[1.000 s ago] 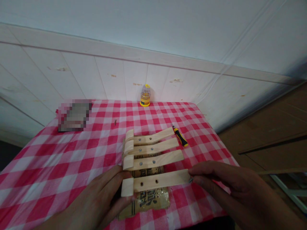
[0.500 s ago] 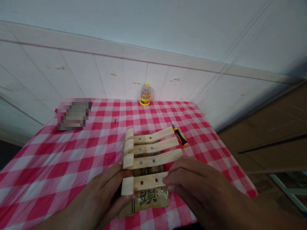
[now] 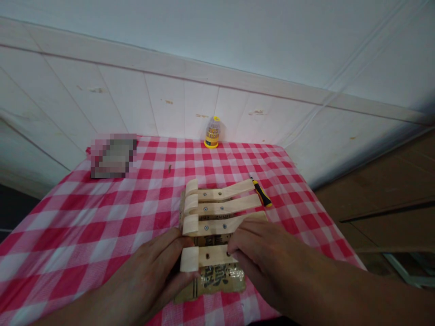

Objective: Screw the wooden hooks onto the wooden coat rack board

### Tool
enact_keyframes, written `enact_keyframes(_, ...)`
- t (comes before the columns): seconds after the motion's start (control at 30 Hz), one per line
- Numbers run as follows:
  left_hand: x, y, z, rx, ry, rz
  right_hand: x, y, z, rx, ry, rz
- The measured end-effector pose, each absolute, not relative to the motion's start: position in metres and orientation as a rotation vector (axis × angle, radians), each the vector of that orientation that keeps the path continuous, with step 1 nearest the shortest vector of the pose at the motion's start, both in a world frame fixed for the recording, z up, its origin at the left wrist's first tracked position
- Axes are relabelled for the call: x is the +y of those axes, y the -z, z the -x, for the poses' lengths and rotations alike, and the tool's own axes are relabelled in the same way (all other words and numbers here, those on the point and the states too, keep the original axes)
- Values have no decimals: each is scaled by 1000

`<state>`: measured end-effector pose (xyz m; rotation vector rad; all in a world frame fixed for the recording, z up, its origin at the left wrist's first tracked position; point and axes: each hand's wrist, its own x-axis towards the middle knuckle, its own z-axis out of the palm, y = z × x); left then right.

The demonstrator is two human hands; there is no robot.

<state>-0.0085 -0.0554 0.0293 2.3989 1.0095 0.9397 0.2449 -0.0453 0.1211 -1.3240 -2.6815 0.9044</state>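
Four flat wooden pieces lie in a row, each with a raised block at its left end. My left hand [image 3: 158, 265] is closed around the block end of the nearest wooden piece [image 3: 216, 255], thumb below and fingers above. This piece shows a dark hole, with a second dark spot beside my right fingertips. My right hand [image 3: 265, 258] is bent over the same piece's right half, fingers pinched together; what is between them is hidden. The third wooden piece [image 3: 215, 227], just beyond, carries two screw heads. Under the pieces lies a brown taped cardboard sheet [image 3: 190, 292] with dark printed characters.
A yellow-and-black screwdriver [image 3: 262, 194] lies beside the right ends of the pieces. At the wall stands a clear yellow-based bit container [image 3: 212, 133]. A pixelated flat object [image 3: 113, 156] lies back left on the checked tablecloth [image 3: 149, 190]. A small brown bit [image 3: 170, 168] lies mid-table.
My right hand has moved left along the nearest piece, from its right end to the right hole. My left hand keeps its hold. The view has shifted slightly.
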Motion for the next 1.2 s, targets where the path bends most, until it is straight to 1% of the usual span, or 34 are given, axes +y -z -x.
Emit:
enact_keyframes(0.27, -55, -32, 7, 1021, -965, -2416, -45, -114, -245, -2767, -858, 1253)
enact_keyframes(0.47, -55, -33, 9, 1016, -941, -2422, -40, -119, -239, -2845, -910, 1208)
enact_keyframes(0.83, -55, -35, 8, 1003, -991, -2414, -37, -117, -239, -2873, -825, 1146)
enact_keyframes(1.2, -54, -33, 9, 984, -960, -2437, -35, -116, -239, -2885, -859, 1077)
